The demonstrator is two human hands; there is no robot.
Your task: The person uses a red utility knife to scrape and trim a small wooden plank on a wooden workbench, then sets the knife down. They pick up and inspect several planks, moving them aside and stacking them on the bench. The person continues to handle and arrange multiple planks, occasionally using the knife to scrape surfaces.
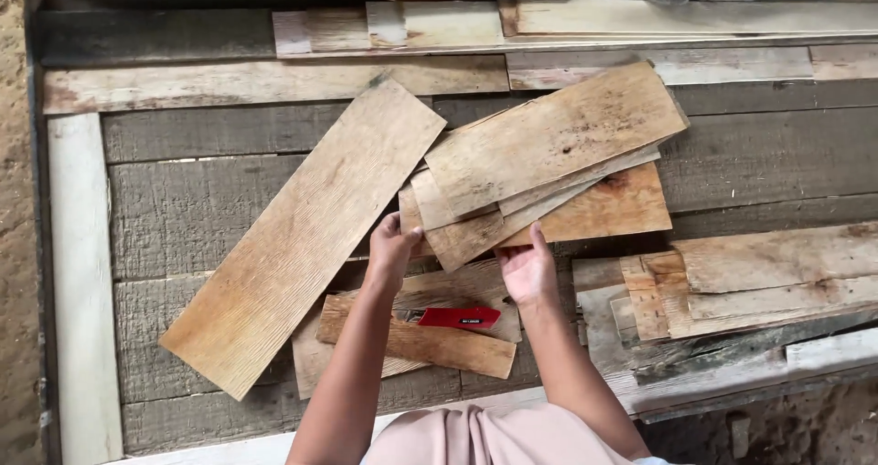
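Left hand (391, 245), right hand (526, 268): both clamped on near edge of fanned thin wood slats (540, 168) on plank worktop (183, 218). Step, apparently: sorting stack. Red utility knife (457, 318) below hands, between forearms. Next likely needs one slat separated cleanly.

Rough, matt, weathered grey planks form the workbench (183, 218); the thin wood sheets (549, 136) look pale and raw; the red cutter (457, 318) is glossy plastic.

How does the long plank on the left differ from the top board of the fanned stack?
The long plank is longer, lies alone and is steeply slanted; no hand touches it. The top board is shorter, tilts more gently and rests on other boards, which the left hand and right hand grip. Both are pale, thin wood.
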